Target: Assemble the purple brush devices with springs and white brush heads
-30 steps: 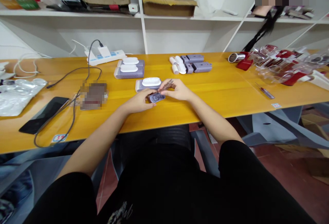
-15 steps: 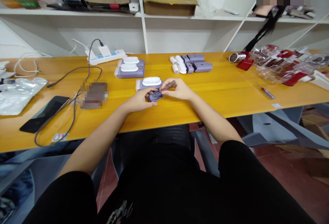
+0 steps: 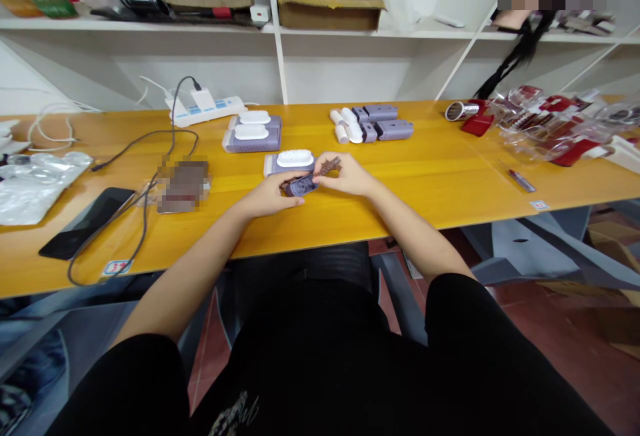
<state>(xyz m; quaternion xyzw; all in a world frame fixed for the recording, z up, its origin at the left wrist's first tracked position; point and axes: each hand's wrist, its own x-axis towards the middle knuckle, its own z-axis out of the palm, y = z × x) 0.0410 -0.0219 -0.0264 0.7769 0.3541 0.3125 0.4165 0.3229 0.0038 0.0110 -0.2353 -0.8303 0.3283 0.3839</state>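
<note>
Yellow tabletop [image 3: 400,186] under both hands — left grip [image 3: 267,197] closed on a light, stiff plastic casing [image 3: 301,187], held by its edges; right grip [image 3: 347,175] pinches a thin brown serrated strip [image 3: 330,167] just above it — best taken at its end.

This is a small workroom or stockroom, with white shelves [image 3: 150,25] holding a cardboard box [image 3: 327,16] and a long yellow workbench [image 3: 400,183] carrying a power strip [image 3: 205,113] and lilac devices [image 3: 394,130].

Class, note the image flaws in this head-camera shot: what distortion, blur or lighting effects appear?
In the head view, wide-angle distortion slants the yellow table and white shelves; pixelation blurs a patch on the table; lighting is even, with faint shadows.
</note>
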